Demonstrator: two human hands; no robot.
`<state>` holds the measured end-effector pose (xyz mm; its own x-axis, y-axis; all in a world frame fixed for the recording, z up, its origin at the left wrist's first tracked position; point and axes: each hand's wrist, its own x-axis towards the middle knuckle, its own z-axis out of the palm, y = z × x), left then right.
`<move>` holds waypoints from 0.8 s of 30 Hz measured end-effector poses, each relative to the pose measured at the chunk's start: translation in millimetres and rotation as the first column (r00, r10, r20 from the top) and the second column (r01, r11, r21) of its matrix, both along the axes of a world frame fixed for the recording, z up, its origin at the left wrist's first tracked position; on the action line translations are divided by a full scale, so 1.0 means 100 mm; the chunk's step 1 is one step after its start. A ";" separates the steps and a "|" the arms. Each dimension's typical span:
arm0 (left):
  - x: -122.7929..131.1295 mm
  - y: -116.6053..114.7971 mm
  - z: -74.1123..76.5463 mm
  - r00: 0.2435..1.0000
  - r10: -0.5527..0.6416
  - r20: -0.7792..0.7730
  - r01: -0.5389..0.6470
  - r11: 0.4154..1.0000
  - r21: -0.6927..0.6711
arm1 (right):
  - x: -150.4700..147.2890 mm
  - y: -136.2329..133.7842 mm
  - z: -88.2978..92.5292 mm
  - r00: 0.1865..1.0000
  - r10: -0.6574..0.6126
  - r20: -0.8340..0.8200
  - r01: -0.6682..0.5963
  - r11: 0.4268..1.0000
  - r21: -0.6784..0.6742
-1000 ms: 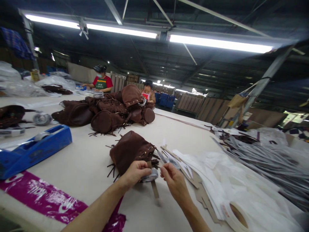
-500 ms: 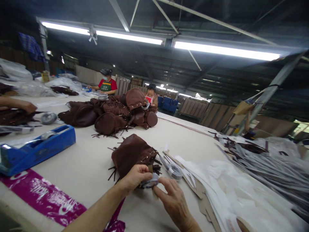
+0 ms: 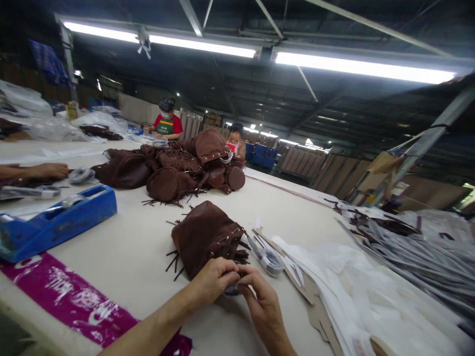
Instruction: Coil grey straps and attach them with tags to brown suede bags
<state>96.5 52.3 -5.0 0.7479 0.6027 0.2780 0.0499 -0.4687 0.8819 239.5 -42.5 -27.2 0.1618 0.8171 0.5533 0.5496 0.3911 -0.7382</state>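
Observation:
A brown drawstring bag (image 3: 204, 235) with fringes lies on its side on the white table. In front of its mouth, my left hand (image 3: 213, 282) and my right hand (image 3: 262, 304) meet, thumbs and fingers pinched. Between them is a small coil wrapped in clear grey plastic (image 3: 231, 290), mostly hidden by the fingers; it looks like a rolled strap. Just right of the bag lies a similar plastic-wrapped coil (image 3: 271, 263), attached or close to the bag's edge.
Brown fringed bags (image 3: 170, 173) are heaped farther back. A blue tape dispenser (image 3: 85, 207) and purple plastic (image 3: 70, 296) lie left. Cardboard pieces (image 3: 311, 296), white sheets (image 3: 363, 287) and grey straps (image 3: 415, 262) fill the right. A co-worker's hand (image 3: 50, 171) works at far left; two people stand behind.
My hands have come closer together, covering more of the wrapped coil. A tan strip seen between the fingers earlier is now hidden. At far left, the co-worker's hand has shifted right.

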 end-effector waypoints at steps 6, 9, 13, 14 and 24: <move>-0.01 -0.04 -0.07 0.998 -0.005 -0.067 0.022 0.967 0.254 | -0.05 0.00 -0.07 0.982 0.006 -0.188 -0.015 0.999 -0.049; -0.01 -0.05 -0.06 0.995 -0.034 -0.099 0.063 0.948 0.312 | -0.07 -0.01 -0.09 0.973 -0.013 -0.229 -0.005 0.997 -0.077; -0.02 -0.05 -0.07 0.991 -0.038 -0.125 0.085 0.917 0.390 | -0.09 -0.04 -0.09 0.975 -0.080 -0.208 0.064 0.995 -0.082; -0.02 -0.05 -0.07 0.992 -0.041 -0.120 0.086 0.913 0.399 | -0.09 -0.04 -0.09 0.976 -0.089 -0.200 0.073 0.994 -0.083; -0.06 -0.11 0.02 0.996 -0.016 -0.091 0.036 0.975 0.220 | -0.10 -0.03 -0.10 0.965 -0.077 -0.250 0.053 0.993 -0.101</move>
<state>90.3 40.8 -3.0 0.7902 0.5134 0.3346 0.1076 -0.6537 0.7490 230.0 -45.2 -37.4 0.3410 0.8460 0.4098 0.3620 0.2841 -0.8878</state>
